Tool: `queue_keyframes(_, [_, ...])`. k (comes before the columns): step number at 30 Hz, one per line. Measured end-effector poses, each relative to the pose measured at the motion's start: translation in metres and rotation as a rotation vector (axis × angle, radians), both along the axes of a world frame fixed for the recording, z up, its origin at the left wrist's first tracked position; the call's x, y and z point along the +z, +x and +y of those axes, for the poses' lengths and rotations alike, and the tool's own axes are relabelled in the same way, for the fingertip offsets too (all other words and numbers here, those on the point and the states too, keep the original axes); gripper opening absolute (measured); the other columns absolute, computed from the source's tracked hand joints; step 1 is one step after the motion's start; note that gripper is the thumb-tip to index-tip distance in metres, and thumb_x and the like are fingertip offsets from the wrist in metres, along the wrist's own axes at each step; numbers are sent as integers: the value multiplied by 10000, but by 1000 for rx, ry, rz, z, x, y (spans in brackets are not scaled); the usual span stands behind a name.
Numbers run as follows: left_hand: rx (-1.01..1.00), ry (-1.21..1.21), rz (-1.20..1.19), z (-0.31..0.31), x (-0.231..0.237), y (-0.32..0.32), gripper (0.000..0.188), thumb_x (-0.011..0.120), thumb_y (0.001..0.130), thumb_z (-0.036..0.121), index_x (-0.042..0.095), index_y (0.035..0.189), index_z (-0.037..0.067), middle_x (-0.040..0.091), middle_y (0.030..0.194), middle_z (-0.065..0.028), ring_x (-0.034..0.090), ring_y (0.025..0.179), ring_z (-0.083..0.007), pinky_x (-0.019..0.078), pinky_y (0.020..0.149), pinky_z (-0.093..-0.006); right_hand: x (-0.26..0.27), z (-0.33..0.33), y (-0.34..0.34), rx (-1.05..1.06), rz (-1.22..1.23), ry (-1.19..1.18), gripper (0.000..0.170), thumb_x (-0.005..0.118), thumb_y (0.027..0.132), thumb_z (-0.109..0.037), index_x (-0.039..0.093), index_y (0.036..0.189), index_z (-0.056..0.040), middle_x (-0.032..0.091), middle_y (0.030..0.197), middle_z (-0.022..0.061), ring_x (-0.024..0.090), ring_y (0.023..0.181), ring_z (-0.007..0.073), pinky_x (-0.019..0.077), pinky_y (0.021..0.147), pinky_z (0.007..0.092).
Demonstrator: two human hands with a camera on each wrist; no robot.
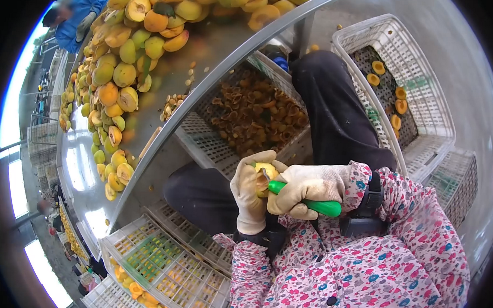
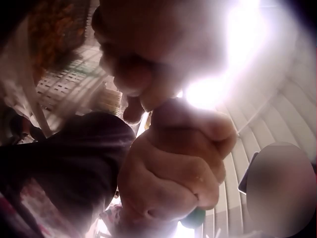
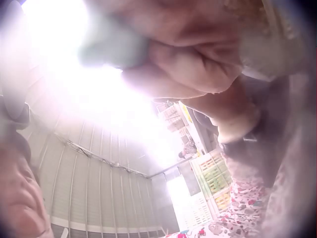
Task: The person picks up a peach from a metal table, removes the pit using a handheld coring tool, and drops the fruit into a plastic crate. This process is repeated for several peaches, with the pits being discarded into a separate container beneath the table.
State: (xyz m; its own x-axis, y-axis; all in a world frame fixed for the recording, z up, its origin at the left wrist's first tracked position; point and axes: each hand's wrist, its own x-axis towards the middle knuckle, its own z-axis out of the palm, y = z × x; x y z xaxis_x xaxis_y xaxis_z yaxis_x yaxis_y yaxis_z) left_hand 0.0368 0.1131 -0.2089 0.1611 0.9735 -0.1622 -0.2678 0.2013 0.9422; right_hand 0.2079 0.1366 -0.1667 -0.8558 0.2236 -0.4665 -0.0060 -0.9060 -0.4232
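My gloved left hand [image 1: 249,192] cups a yellow peach-like fruit [image 1: 266,172], its fingers bent around the far side. The gloved right hand [image 1: 302,189] grips the green handle of a pitting tool [image 1: 323,207], whose metal end lies against the fruit's cut face. Both hands meet above the lap, between the knees. From the left wrist view, the right hand [image 2: 171,168] appears as a fist with the green handle end [image 2: 193,218] below it. In the right wrist view, the right hand [image 3: 193,64] is close and blurred, and bright glare covers the tool.
A metal table [image 1: 166,118] carries a heap of whole and halved fruit [image 1: 119,79] and loose kernels. Below, a crate [image 1: 203,144] holds brown scraps. The white crate [image 1: 443,114] at right contains several fruit halves; slatted crates [image 1: 162,249] of fruit stand at lower left. Another person [image 1: 80,18] works across the table.
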Motion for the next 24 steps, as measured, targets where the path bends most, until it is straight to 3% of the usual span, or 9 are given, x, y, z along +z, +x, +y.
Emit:
queue_keyframes(4, [59,17,1,4,-6,1,532,472,949,411,550,1112,-89,654,884,-203,626,765,-207,512,721,-299,-1,-3,-7,-23,-94,156,157,628,824,-148,583,721,-38,534,592,32,526,497,115,404,455,240])
queue_keyframes(9, [135,74,45,7,-9,5,552,464,952,441,547,1131,-76,661,897,-203,628,770,-207,510,720,-297,0,-2,-14,-142,-86,4,158,609,816,-154,584,711,-38,528,545,40,509,467,132,404,440,265])
queue_keyframes(14, [409,116,410,11,-17,13,588,404,969,466,499,1206,-64,662,955,-211,628,835,-207,502,776,-298,-10,-10,-30,-431,158,182,129,615,831,-151,594,767,-40,570,634,32,551,544,124,439,514,261])
queue_keyframes(15, [365,42,190,14,-12,10,572,353,988,452,460,1277,-30,629,1091,-205,619,898,-218,507,783,-316,4,-3,-28,-352,-50,200,122,618,836,-148,595,783,-40,570,648,27,540,541,121,443,529,267])
queue_keyframes(16, [371,60,194,15,-7,8,572,353,988,452,460,1277,-30,629,1091,-205,619,898,-218,507,783,-316,-3,-2,-24,-356,13,132,126,615,850,-164,567,890,-54,535,580,29,509,476,119,429,472,258])
queue_keyframes(18, [507,-157,-345,16,3,9,464,360,998,355,452,1318,32,578,1200,-172,602,936,-231,492,816,-330,-13,8,-8,-361,66,13,166,614,852,-175,566,954,-52,554,619,29,519,497,117,443,486,260])
queue_keyframes(19, [339,-100,-373,11,-4,-7,464,355,1003,347,425,1359,58,545,1254,-178,603,952,-250,502,799,-338,-29,12,-10,-250,-271,242,187,603,862,-198,578,969,-48,576,657,35,530,516,120,447,495,257])
queue_keyframes(20, [268,-40,-339,12,-12,-18,472,358,1002,354,410,1377,71,543,1264,-167,600,960,-249,506,785,-337,-40,15,-12,84,-850,906,201,615,851,-202,584,972,-44,591,700,38,543,548,120,455,510,262])
queue_keyframes(24, [376,-3,-227,12,5,-18,456,431,988,311,397,1386,92,552,1253,-135,602,953,-240,507,771,-328,-29,13,-4,-299,-532,599,219,623,801,-175,600,949,-16,586,693,54,572,575,152,464,527,312])
